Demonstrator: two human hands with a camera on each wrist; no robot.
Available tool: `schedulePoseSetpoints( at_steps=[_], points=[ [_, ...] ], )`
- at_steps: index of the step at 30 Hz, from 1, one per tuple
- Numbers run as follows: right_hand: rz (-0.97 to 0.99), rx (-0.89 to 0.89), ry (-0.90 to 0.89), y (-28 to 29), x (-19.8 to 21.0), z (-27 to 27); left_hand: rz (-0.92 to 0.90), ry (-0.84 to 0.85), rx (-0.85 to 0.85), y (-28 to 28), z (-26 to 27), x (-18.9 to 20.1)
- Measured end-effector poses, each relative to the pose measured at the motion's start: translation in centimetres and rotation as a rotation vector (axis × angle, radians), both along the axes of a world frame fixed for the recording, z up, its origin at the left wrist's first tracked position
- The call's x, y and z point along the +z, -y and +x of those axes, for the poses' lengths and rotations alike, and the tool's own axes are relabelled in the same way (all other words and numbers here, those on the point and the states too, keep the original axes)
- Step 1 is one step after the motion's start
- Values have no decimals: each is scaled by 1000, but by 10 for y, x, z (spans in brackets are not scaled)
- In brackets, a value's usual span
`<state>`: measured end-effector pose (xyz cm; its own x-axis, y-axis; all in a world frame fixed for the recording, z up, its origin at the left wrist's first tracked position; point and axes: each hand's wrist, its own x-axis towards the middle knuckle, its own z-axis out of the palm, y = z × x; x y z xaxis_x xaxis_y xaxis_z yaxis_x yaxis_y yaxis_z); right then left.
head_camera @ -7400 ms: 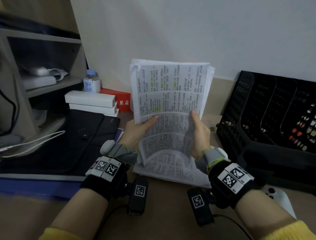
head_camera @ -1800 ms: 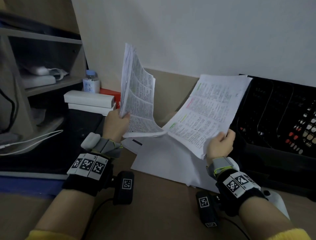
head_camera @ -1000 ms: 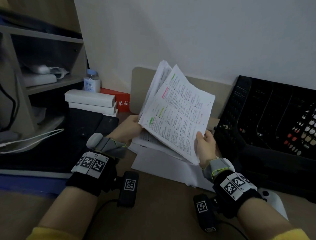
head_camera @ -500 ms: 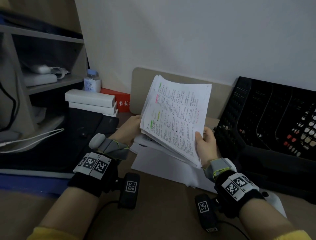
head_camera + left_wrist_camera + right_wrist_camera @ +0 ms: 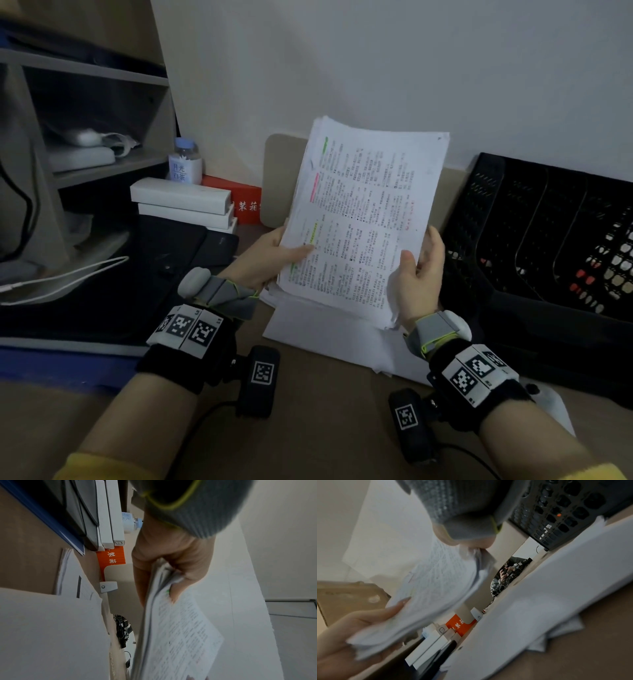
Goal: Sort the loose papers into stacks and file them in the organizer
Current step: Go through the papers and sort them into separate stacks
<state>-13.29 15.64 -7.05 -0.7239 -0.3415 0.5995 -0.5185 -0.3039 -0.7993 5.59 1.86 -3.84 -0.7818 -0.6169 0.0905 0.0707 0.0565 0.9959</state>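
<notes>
The brown desk (image 5: pixel 308 421) met a white wall (image 5: pixel 376 61). Above it, the left hand (image 5: pixel 270 257) and right hand (image 5: pixel 416 277) each pinched the paper stack (image 5: pixel 363 219), left of the black organizer (image 5: pixel 548 246). More sheets (image 5: pixel 329 335) lay below the stack. The organizer's right end was cut off.

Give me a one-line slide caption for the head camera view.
Both hands, left hand and right hand, hold a printed paper stack upright above loose sheets, beside the black organizer.
</notes>
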Motion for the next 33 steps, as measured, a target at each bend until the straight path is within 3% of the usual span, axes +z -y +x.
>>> schedulePoseSetpoints(
  at_steps=[6,13,20,27,33],
  points=[
    [-9,4,-3,5,4,-2,-122,-52,76,-4,-10,-11],
    [33,52,18,1,-13,-4,-115,-57,74,-1,-16,-27],
    [108,229,115,-2,-14,-7,-66,-54,123,3,-21,-33],
    [244,335,281,-7,-23,-9,47,9,-24,6,-19,-40],
    [191,256,178,-5,-21,-8,-196,26,16,2,-17,-34]
  ],
)
